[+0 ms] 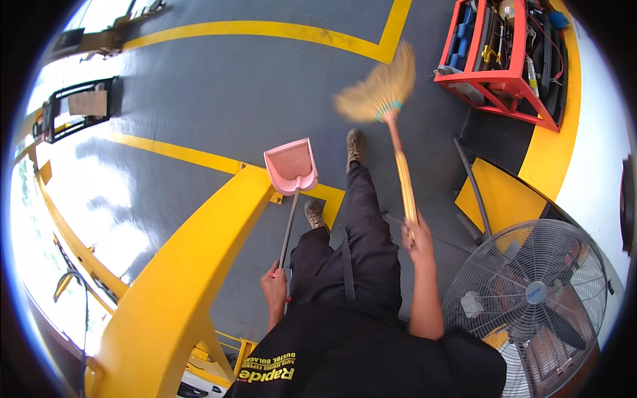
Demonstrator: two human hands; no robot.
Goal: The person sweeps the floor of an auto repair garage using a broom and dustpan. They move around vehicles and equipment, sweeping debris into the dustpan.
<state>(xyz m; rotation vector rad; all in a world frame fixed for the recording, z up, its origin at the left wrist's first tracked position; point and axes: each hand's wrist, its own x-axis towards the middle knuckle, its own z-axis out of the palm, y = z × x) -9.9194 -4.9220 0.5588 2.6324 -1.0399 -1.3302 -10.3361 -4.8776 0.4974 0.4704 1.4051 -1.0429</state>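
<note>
My right hand [417,240] is closed round the lower end of the wooden handle of a straw broom [381,86]. The broom's tan, fan-shaped bristles, bound with green stitching, spread out ahead of my right foot and look slightly smeared by motion. At my left side, my left hand [273,284] grips the long thin handle of a pink dustpan [292,162]. The dustpan's scoop is ahead of my left foot, beside a yellow post, its open side pointing away from me. I cannot tell whether it touches the floor.
A thick yellow steel post [192,245] rises close on my left. To the right stand a large round fan [531,292] and a yellow panel [497,199]. Farther right is a red metal rack [491,76] full of tools. Yellow lines mark the grey floor [252,86].
</note>
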